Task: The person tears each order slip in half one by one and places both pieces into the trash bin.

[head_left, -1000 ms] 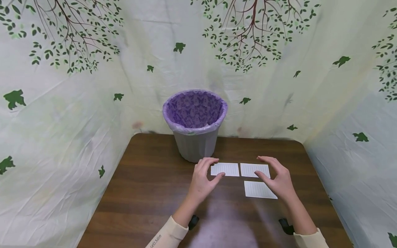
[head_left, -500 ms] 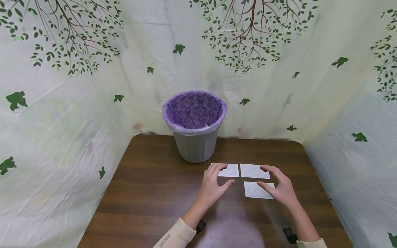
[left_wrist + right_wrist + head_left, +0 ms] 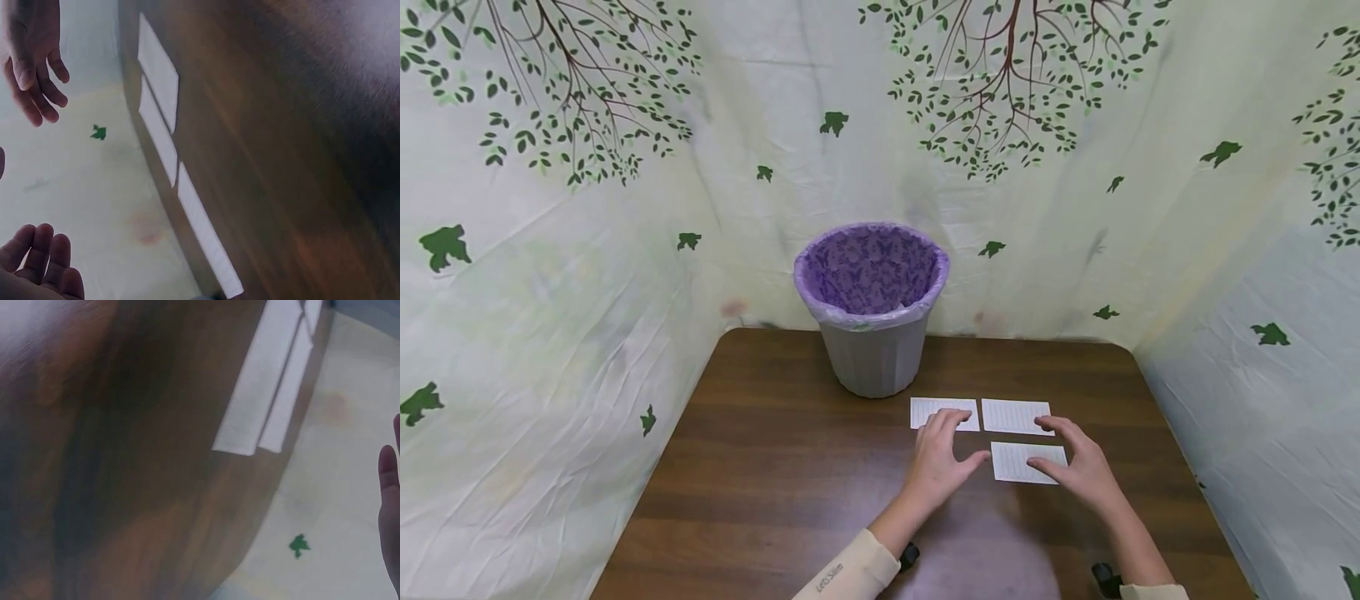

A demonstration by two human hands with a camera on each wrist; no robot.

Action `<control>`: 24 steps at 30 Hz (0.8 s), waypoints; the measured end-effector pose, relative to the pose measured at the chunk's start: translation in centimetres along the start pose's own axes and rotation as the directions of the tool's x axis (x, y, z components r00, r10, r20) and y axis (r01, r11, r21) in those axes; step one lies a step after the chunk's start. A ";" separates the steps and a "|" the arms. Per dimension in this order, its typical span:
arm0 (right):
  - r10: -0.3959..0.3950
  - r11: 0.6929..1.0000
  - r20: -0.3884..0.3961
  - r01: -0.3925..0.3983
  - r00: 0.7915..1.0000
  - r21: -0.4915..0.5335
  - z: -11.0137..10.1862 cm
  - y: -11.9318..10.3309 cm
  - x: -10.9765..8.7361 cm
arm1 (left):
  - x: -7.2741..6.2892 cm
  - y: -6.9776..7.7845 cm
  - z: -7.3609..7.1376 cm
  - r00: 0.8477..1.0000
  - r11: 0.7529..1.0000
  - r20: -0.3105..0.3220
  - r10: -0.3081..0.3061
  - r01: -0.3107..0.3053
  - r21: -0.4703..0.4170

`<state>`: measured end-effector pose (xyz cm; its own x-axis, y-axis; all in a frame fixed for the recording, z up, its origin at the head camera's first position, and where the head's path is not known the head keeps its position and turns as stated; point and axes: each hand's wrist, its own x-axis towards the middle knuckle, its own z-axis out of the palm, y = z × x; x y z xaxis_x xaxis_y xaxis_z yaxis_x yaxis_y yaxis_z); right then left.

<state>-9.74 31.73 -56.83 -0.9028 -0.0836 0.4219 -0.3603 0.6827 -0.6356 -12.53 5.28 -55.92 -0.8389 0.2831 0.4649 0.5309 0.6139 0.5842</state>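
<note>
Three white ruled cards lie flat on the wooden table: a back left card (image 3: pixel 925 407), a back right card (image 3: pixel 1009 416) and a front card (image 3: pixel 1017 460) below the latter. My left hand (image 3: pixel 938 469) is over the table left of the front card, its fingertips overlapping the back left card in the head view. My right hand (image 3: pixel 1086 471) is at the front card's right side. Both hands have fingers and thumb spread apart in a loose curve, holding nothing. In the left wrist view both hands appear raised above the cards (image 3: pixel 159 69).
A grey bin (image 3: pixel 876 358) with a purple patterned liner (image 3: pixel 872 318) stands at the back of the wooden table (image 3: pixel 760 467), left of the cards. A white leaf-printed cloth (image 3: pixel 760 250) hangs behind the table and along both sides.
My left hand has moved right and toward me, from beside the back left card to the front card's left. My right hand has come a little nearer to me. The cards have stayed put.
</note>
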 end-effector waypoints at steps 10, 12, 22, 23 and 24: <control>0.072 0.994 0.042 -0.068 0.997 -0.081 0.4 2.6 -0.7 | -0.4 0.0 3.0 0.997 0.998 0.075 -0.021 0.017 0.063; 0.092 0.992 0.059 -0.086 0.994 -0.092 0.5 3.0 -0.8 | -0.5 0.1 3.4 0.995 0.997 0.095 -0.031 0.024 0.074; 0.133 0.987 0.140 -0.119 0.981 -0.107 1.4 4.1 -0.6 | -0.5 0.3 4.9 0.983 0.991 0.168 -0.080 0.060 0.119; 0.133 0.987 0.144 -0.119 0.981 -0.105 1.5 4.2 -0.6 | -0.4 0.3 5.1 0.982 0.990 0.171 -0.080 0.059 0.125; 0.132 0.988 0.148 -0.117 0.980 -0.104 1.6 4.2 -0.5 | -0.4 0.2 5.3 0.982 0.990 0.174 -0.079 0.056 0.132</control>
<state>-11.16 33.50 -60.78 -0.9672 -0.0994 0.2336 -0.2254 0.7596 -0.6101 -12.74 9.25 -59.51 -0.8863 0.3577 0.2940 0.4623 0.7206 0.5168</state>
